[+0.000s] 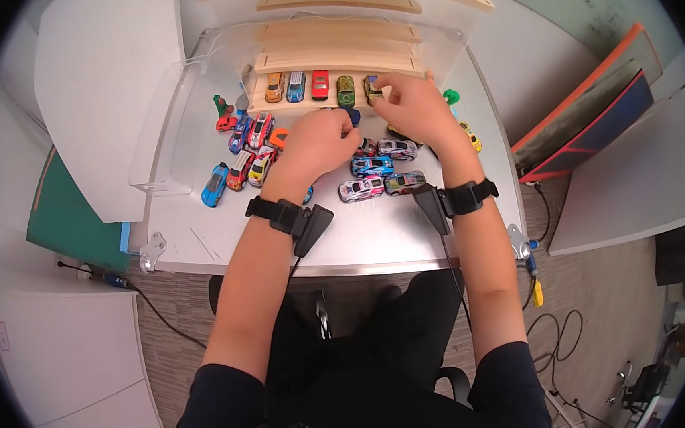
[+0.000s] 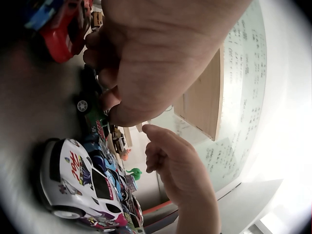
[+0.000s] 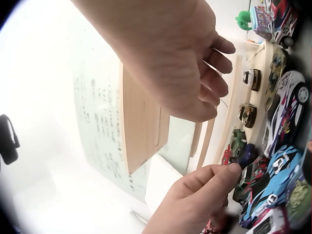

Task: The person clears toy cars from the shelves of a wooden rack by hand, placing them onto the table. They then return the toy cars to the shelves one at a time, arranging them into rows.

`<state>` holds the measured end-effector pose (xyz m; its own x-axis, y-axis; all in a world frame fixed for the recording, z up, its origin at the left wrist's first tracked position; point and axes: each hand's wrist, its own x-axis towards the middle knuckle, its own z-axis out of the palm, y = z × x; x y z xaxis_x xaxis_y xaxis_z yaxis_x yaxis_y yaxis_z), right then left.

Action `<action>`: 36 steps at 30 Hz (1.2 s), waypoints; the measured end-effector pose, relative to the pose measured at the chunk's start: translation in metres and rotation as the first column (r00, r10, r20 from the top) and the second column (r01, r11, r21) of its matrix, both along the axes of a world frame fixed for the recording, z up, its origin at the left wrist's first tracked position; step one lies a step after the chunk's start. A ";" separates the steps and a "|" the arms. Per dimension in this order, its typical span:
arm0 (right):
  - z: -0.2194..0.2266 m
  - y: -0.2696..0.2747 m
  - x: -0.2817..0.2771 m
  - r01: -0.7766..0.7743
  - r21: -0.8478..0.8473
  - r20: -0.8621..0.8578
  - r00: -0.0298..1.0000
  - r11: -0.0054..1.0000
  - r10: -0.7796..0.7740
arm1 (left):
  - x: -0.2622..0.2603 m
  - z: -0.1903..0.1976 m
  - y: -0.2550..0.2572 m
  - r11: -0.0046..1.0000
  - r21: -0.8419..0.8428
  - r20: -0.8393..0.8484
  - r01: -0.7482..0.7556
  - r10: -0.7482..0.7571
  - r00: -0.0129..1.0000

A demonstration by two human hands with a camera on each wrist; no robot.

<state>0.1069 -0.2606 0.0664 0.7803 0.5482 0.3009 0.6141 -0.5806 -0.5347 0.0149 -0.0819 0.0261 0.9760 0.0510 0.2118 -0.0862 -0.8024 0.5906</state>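
Note:
The left hand (image 1: 317, 143) pinches a dark blue toy car (image 1: 352, 115) between thumb and fingers, just in front of the wooden shelf; that car (image 3: 247, 154) also shows at the fingertips in the right wrist view. Empty and loosely curled, the right hand (image 1: 417, 111) hovers by the shelf's right end, near a yellow-and-black car (image 1: 372, 88). A green car (image 1: 346, 90), a red car (image 1: 320, 85), a blue-and-white car (image 1: 295, 87) and an orange car (image 1: 275, 87) stand in a row on the lowest step.
Several toy cars lie on the metal table (image 1: 345, 242), among them a blue car (image 1: 215, 185) at left and a white car (image 1: 361, 188) near the middle. Small green figures stand at both sides. Wooden steps (image 1: 336, 33) rise behind, with clear panels beside them.

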 end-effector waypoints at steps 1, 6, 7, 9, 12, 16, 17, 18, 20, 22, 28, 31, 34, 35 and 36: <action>0.000 0.006 0.002 0.000 -0.001 0.001 1.000 1.000 0.000 | 0.000 0.001 -0.001 1.000 -0.001 0.001 0.000 0.000 1.000; -0.007 0.039 0.012 -0.013 -0.161 0.118 0.993 0.987 0.032 | -0.002 0.006 -0.002 1.000 0.007 -0.026 -0.008 0.008 1.000; -0.010 0.041 0.015 -0.018 -0.159 0.117 0.992 0.987 0.037 | -0.001 0.005 -0.002 1.000 0.009 -0.027 -0.012 0.012 1.000; -0.015 0.047 0.017 -0.014 -0.201 0.159 0.986 0.979 0.047 | 0.000 0.002 -0.002 1.000 0.011 -0.011 -0.003 0.003 1.000; -0.023 0.048 0.017 -0.008 -0.188 0.243 0.968 0.982 0.055 | 0.000 0.005 -0.003 1.000 -0.001 -0.058 -0.011 0.011 0.998; -0.036 0.048 0.022 -0.012 -0.142 0.292 0.955 0.990 0.054 | 0.000 0.004 -0.004 1.000 0.002 -0.045 -0.007 0.007 0.999; -0.037 0.048 0.023 -0.015 -0.136 0.325 0.944 0.991 0.058 | -0.001 0.005 -0.004 1.000 -0.001 -0.047 -0.010 0.010 0.999; -0.039 0.048 0.023 -0.018 -0.129 0.358 0.932 0.991 0.063 | -0.001 0.006 -0.004 1.000 -0.002 -0.048 -0.013 0.013 0.999; -0.041 0.049 0.022 -0.005 -0.128 0.359 0.932 0.992 0.051 | -0.001 0.005 -0.004 1.000 -0.003 -0.039 -0.009 0.008 0.999; -0.042 0.049 0.020 0.010 -0.126 0.359 0.932 0.992 0.036 | 0.000 0.002 -0.003 1.000 -0.002 -0.031 -0.002 0.002 1.000; -0.042 0.050 0.014 0.055 -0.143 0.385 0.923 0.988 0.004 | 0.002 0.001 -0.002 1.000 0.001 -0.008 0.007 -0.007 1.000; -0.044 0.052 0.015 0.052 -0.091 0.431 0.902 0.994 -0.008 | 0.000 0.003 -0.003 1.000 0.002 -0.029 -0.002 0.002 1.000; -0.042 0.054 0.017 0.050 -0.072 0.426 0.905 0.996 -0.015 | 0.000 0.003 -0.002 1.000 0.010 0.009 0.005 -0.006 1.000; -0.040 0.053 0.017 0.052 -0.084 0.426 0.905 0.995 -0.011 | 0.000 0.004 -0.003 1.000 0.016 -0.004 0.003 -0.003 1.000; -0.040 0.053 0.018 0.054 -0.095 0.426 0.905 0.994 -0.008 | 0.000 0.005 -0.003 1.000 0.023 -0.018 0.000 0.000 1.000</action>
<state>0.1249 -0.2074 0.0268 0.6079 0.5712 0.5515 0.7505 -0.6402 -0.1642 0.0144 -0.0850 0.0310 0.9795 0.0465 0.1958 -0.0758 -0.8159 0.5731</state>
